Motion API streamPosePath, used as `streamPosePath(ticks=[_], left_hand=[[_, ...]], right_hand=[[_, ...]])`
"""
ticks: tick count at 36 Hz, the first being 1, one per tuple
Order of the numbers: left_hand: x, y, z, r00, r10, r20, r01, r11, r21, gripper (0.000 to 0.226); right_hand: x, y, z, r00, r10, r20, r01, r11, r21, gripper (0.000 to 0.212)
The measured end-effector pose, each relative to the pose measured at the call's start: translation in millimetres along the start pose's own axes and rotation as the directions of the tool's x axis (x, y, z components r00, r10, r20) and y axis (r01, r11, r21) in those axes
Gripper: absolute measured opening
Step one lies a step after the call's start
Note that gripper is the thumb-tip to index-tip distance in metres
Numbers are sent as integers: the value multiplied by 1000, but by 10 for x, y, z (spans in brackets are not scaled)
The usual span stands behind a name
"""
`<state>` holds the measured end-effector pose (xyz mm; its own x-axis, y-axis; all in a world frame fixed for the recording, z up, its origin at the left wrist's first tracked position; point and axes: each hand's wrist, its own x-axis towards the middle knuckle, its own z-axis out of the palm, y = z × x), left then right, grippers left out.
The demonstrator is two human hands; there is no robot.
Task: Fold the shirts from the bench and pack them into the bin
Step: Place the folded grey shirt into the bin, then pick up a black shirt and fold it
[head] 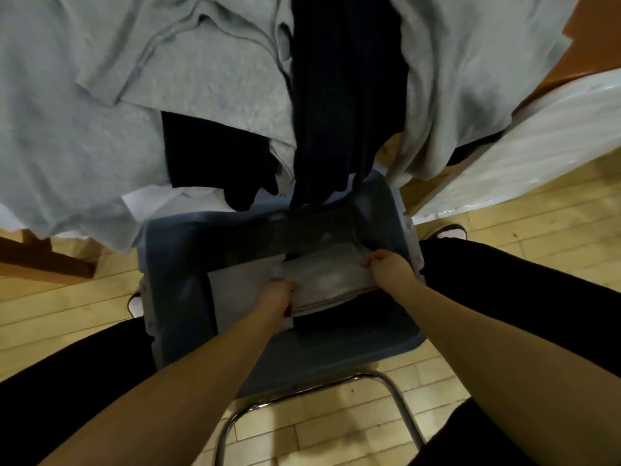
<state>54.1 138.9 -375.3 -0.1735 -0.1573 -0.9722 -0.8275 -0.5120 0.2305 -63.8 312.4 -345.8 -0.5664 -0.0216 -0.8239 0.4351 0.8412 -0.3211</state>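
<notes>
I'm looking straight down into the blue-grey plastic bin (174,270) on the floor between my knees, and both my hands are inside it. My left hand (274,297) has its fingers curled round the near left corner of the folded light grey shirt (322,274). My right hand (386,264) pinches the far right edge of the same shirt. I'd say I hold it at opposite ends so the fold stays flat and square as it goes down.

The folded shirt sits inside the bin, tilted a little, partly over a flat pale grey folded piece (242,287) already lying by the left wall. I can't tell whether it has touched down fully. So that's two folded pieces I can count in the bin, possibly more underneath.

Up ahead, the wooden bench (551,65) is covered with unfolded clothes. I count at least two large light grey shirts: one spread on the left (84,112), one draped on the right (470,79). Between them hangs a dark navy garment (339,105), its end dangling over the bin's far rim, and a second dark piece (215,153) lies beside it. Blur makes an exact count uncertain.

By my reckoning there's plenty left to fold.
</notes>
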Motion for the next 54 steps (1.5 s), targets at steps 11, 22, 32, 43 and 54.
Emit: streamPosePath(ticks=[11, 22, 32, 43, 54], left_hand=[[1038, -544, -51, 997, 55, 45, -71, 740, 669, 48], [1199, -775, 16, 985, 123, -125, 19, 636, 772, 23], [819, -481, -154, 974, 225, 18, -179, 719, 671, 19], [-171, -87, -280, 930, 357, 86, -330, 712, 619, 15], [-1276, 414, -325, 673, 720, 169, -588, 381, 714, 15]], right_hand=[[712, 521, 470, 976, 163, 142, -117, 950, -291, 39], [860, 699, 850, 957, 225, 186, -81, 818, -570, 36], [585, 290, 749, 940, 190, 283, 19, 798, -602, 36], [-259, -248, 360, 972, -92, 217, 170, 910, -379, 18], [-1153, -674, -273, 888, -459, 15, 437, 835, -334, 27]])
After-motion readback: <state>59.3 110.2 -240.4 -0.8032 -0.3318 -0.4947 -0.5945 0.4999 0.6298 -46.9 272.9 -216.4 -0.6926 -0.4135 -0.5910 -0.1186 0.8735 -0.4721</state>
